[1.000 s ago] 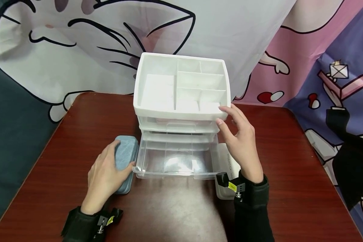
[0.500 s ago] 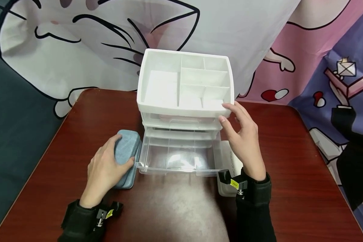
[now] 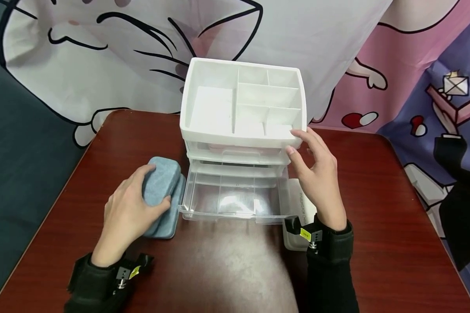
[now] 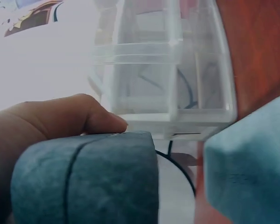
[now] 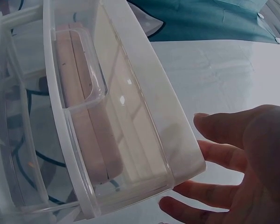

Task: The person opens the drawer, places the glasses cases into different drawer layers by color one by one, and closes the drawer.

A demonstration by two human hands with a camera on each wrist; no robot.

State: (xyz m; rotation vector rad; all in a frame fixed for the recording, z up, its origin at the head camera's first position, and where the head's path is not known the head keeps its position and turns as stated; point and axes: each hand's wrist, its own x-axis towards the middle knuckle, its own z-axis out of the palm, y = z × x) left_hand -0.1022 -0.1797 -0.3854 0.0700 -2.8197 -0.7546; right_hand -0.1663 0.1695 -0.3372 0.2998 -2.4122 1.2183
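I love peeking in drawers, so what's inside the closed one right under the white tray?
The drawer holds a long pinkish thing with a dark line, seen through its clear front. The white tray covers the drawer's back, so anything hidden there can't be seen.

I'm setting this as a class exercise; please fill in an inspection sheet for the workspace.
Surface: reddish-brown table, glare near the front.
Job's things: white organizer, clear drawer pulled open; upper blue case tilted; lower blue case at the organizer's left.
Clutter: white lettered box, partly hidden; pink case in the upper drawer.
Hands: left hand holds the upper blue case; right hand at the organizer's front right corner.
Cables: nothing seen.
Surroundings: cartoon-print cloth behind.
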